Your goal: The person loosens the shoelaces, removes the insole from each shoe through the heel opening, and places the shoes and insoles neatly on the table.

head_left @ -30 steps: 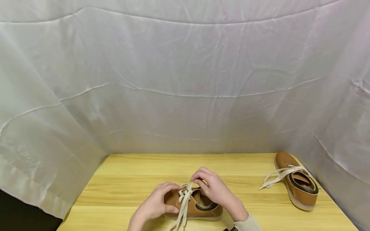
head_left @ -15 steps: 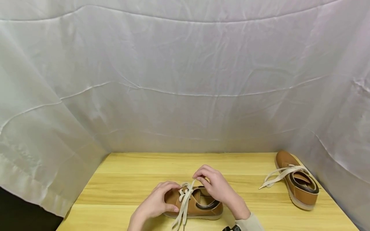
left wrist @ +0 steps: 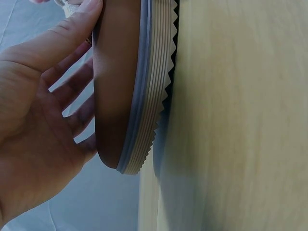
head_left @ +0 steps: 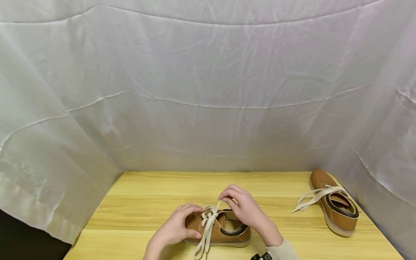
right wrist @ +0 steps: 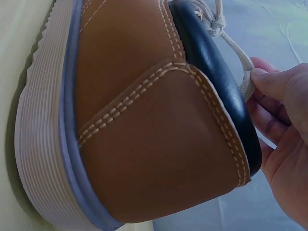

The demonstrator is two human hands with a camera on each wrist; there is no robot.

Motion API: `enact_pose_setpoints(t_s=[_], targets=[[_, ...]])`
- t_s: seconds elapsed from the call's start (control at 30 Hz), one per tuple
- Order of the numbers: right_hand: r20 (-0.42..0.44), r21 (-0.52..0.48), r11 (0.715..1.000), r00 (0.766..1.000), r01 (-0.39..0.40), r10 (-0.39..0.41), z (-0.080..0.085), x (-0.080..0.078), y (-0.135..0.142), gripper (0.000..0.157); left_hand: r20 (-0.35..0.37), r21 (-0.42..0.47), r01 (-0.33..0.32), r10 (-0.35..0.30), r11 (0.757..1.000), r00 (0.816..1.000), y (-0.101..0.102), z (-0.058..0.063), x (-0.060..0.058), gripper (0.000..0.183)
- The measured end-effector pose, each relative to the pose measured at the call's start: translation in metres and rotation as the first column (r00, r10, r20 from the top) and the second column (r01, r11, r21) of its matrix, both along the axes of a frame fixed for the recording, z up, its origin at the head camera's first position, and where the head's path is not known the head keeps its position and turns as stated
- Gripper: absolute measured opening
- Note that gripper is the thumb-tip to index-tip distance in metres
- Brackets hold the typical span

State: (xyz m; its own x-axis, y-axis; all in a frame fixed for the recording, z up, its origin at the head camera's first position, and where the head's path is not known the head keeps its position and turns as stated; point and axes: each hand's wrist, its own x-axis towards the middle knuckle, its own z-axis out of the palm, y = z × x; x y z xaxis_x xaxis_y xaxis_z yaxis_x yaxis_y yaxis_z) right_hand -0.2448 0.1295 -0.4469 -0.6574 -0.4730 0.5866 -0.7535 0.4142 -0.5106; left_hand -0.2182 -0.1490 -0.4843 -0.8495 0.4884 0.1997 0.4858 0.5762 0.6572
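Clasping the toe of a brown shoe [head_left: 224, 239] in the left hand [head_left: 175, 225], at the lower middle of the head view, with thumb on the near side and fingers on the far side. Set sole-down on a wooden surface [head_left: 146, 186], with toe toward the left of the frame and heel toward the right. Pinching a strand of beige lace [head_left: 207, 234] between thumb and fingertips of the right hand [head_left: 242, 207], a grip just above the shoe's opening, and holding it up from the knot [right wrist: 217, 25]. Trailing more of the same lace over the shoe's near side, toward the bottom of the frame. Showing in the right wrist view the stitched heel across the middle, the ribbed sole [right wrist: 41, 159] down the left and the dark collar [right wrist: 219, 79] toward the upper right. Also showing, at the right of the head view, a second brown shoe [head_left: 342, 218] with toe toward the top and lace ends reaching left, beside grey cloth [head_left: 383, 151].
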Motion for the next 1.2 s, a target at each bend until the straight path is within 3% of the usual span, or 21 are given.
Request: enact_pose_setpoints(t_s=[1.2], targets=[[-0.072, -0.053, 0.997, 0.995, 0.062, -0.066, 0.001, -0.006, 0.013, 0.023, 0.027, 0.007, -0.015, 0.014, 1.0, 1.0, 0.001, 0.002, 0.001, 0.069]])
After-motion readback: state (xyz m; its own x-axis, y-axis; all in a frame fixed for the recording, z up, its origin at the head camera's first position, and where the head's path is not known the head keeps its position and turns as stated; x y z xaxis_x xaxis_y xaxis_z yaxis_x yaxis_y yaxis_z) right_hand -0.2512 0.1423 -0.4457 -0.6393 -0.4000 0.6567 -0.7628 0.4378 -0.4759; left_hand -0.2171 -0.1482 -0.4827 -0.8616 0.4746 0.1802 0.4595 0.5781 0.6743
